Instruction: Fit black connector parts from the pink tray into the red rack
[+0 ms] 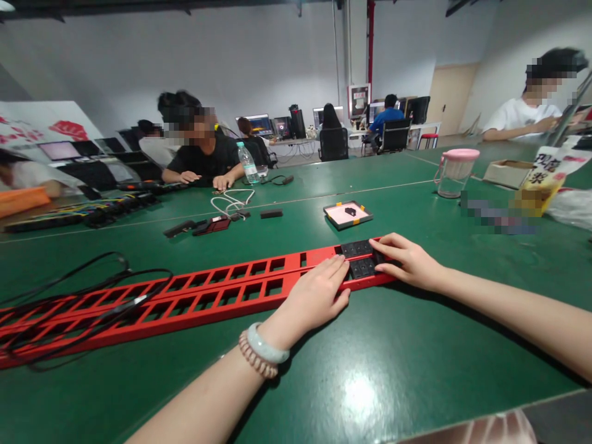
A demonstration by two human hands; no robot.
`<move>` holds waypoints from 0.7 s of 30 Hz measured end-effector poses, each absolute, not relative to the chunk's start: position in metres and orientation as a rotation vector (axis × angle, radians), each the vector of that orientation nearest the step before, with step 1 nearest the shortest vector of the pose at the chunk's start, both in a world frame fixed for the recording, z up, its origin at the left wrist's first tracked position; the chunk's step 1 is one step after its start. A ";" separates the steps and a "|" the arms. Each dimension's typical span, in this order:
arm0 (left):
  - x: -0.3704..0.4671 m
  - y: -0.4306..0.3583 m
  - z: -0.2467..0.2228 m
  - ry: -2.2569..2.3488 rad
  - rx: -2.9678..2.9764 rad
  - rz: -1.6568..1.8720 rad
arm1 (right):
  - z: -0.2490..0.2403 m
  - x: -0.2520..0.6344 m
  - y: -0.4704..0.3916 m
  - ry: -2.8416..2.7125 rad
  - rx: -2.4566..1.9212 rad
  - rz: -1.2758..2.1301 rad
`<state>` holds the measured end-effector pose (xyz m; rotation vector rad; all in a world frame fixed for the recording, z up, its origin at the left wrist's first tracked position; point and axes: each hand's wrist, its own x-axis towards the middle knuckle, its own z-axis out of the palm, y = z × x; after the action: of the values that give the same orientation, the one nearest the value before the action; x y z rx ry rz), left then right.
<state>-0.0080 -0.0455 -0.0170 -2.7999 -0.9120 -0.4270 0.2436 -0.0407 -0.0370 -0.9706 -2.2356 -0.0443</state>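
Observation:
A long red slotted frame (222,287) lies across the table with two rows of rectangular openings. Two black socket-like blocks, a far one (356,248) and a near one (363,267), sit side by side at its right end. My left hand (319,283) rests flat across the frame, fingertips at the left edge of the blocks. At the right end, my right hand (409,262) touches the blocks with its fingertips and thumb, which are stretched out and apart. Part of the frame's end is hidden behind that hand.
Black cables (124,302) drape over the frame's left part. Beyond it are a small tray (348,216) with a black piece, a black bar (271,214) and a white cable (231,200). A pink-lidded cup (456,172) stands right; a person (203,148) works opposite beside a bottle (248,165).

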 end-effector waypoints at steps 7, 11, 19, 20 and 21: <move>-0.007 -0.046 -0.016 -0.919 -2.794 -0.358 | -0.041 0.244 -0.038 -2.260 -0.991 -0.080; -0.007 -0.045 -0.016 -0.921 -2.792 -0.350 | -0.041 0.244 -0.038 -2.275 -0.977 -0.097; -0.007 -0.044 -0.016 -0.917 -2.809 -0.395 | -0.041 0.242 -0.038 -2.304 -0.972 -0.172; -0.007 -0.044 -0.016 -0.918 -2.807 -0.391 | -0.041 0.242 -0.038 -2.318 -0.972 -0.191; -0.007 -0.044 -0.016 -0.918 -2.806 -0.387 | -0.041 0.242 -0.038 -2.328 -0.974 -0.208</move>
<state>-0.0067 -0.0445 -0.0163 -2.8061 -0.9181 -0.3869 0.2417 -0.0384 -0.0413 -0.9737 -2.3282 -0.2081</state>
